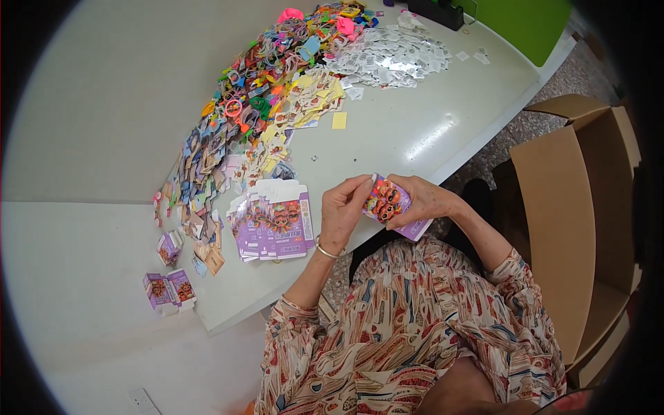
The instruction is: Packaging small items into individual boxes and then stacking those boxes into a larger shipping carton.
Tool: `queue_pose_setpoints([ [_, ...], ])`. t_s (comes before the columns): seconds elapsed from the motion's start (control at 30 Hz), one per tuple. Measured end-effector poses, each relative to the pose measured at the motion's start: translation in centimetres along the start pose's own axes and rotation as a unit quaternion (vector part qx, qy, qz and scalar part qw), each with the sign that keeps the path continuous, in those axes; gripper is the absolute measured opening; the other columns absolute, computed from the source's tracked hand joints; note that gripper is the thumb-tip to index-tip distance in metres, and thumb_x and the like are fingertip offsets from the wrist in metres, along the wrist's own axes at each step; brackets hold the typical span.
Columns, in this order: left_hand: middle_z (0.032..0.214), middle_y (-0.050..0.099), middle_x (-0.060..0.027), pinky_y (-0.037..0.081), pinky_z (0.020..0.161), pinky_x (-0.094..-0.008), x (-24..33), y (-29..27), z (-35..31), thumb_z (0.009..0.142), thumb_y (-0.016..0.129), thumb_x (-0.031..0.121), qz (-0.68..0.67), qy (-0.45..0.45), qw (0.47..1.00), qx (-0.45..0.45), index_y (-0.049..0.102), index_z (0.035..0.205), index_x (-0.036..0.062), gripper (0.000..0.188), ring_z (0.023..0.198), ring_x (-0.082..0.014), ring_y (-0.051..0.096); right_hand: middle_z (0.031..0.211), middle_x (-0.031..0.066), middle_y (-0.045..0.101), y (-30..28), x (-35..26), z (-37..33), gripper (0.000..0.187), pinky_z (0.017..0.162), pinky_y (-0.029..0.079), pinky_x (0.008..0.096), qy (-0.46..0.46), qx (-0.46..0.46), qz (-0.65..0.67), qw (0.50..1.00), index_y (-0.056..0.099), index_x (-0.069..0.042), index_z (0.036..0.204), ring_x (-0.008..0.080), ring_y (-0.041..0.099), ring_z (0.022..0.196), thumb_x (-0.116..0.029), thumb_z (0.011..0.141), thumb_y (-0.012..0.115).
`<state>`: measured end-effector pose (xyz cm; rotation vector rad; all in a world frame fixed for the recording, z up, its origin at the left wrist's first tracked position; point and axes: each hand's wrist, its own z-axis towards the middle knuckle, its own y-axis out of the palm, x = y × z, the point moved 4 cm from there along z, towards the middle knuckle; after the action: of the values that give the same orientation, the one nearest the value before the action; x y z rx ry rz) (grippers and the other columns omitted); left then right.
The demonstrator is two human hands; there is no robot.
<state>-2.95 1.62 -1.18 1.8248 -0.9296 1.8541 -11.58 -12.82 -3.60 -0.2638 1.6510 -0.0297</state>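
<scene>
A small purple cardboard box [386, 200] printed with cartoon figures is held up at the table's near edge. My right hand [430, 200] grips it from the right, its thumb lying along the printed front. My left hand [345, 209], a bangle at its wrist, has its thumb and fingers pinched on the box's upper left edge. Whether anything is inside the box cannot be seen. To the left of my left hand, a stack of flattened purple boxes [275, 221] of the same print lies fanned on the table.
Farther back runs a long heap of colourful small trinkets [266, 76]. Beside it lie white packets [394, 59], yellow printed cards [308, 97] and bluish cards [204, 155]. Purple boxes [169, 289] stand at far left. An open brown carton [560, 228] is on my right; a black dispenser [439, 12] sits behind.
</scene>
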Motion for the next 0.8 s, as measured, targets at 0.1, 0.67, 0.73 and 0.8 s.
queue_pose_setpoints([
  [0.1, 0.092, 0.066, -0.0012, 0.048, 0.073, -0.0192, 0.1, 0.1, -0.6, 0.094, 0.058, 0.009, 0.026, 0.011, 0.999, -0.018, 0.065, 0.114, -0.0024, 0.024, 0.080, -0.0045, 0.056, 0.089, 0.0064, 0.066, 0.0, 0.3, -0.1, 0.056, 0.073, 0.051, 0.0284, -0.008, 0.003, -0.007, 1.000, 0.056, -0.002, 0.110, 0.0135, 0.061, 0.079, -0.027, 0.068, 0.083],
  [0.67, 0.106, 0.064, -0.0232, 0.053, 0.073, -0.0360, 1.6, 1.9, -3.2, 0.088, 0.054, -0.002, 0.206, 0.141, 0.968, 0.033, 0.057, 0.120, -0.0034, 0.032, 0.090, -0.0346, 0.066, 0.087, 0.0165, 0.062, -0.1, 0.7, -0.1, 0.039, 0.076, 0.045, 0.0322, 0.012, 0.018, -0.008, 1.000, 0.055, 0.003, 0.102, 0.0220, 0.056, 0.079, -0.034, 0.101, 0.041],
  [0.73, 0.103, 0.064, -0.0248, 0.053, 0.070, -0.0386, 1.9, 2.5, -3.5, 0.087, 0.054, -0.001, 0.290, 0.188, 0.935, 0.080, 0.055, 0.119, -0.0057, 0.032, 0.088, -0.0362, 0.066, 0.082, 0.0177, 0.059, -0.2, -0.1, 0.0, 0.038, 0.074, 0.045, 0.0342, -0.046, 0.028, -0.053, 0.997, 0.053, 0.003, 0.100, 0.0256, 0.055, 0.075, -0.032, 0.101, 0.039],
  [0.8, 0.098, 0.063, -0.0236, 0.052, 0.065, -0.0380, 1.2, 3.0, -3.3, 0.088, 0.054, -0.002, 0.293, 0.225, 0.925, 0.091, 0.054, 0.120, -0.0048, 0.032, 0.082, -0.0360, 0.065, 0.080, 0.0170, 0.058, -0.2, 0.2, -0.2, 0.038, 0.073, 0.045, 0.0346, -0.040, 0.031, -0.043, 0.998, 0.053, 0.003, 0.098, 0.0260, 0.054, 0.073, -0.032, 0.101, 0.038],
])
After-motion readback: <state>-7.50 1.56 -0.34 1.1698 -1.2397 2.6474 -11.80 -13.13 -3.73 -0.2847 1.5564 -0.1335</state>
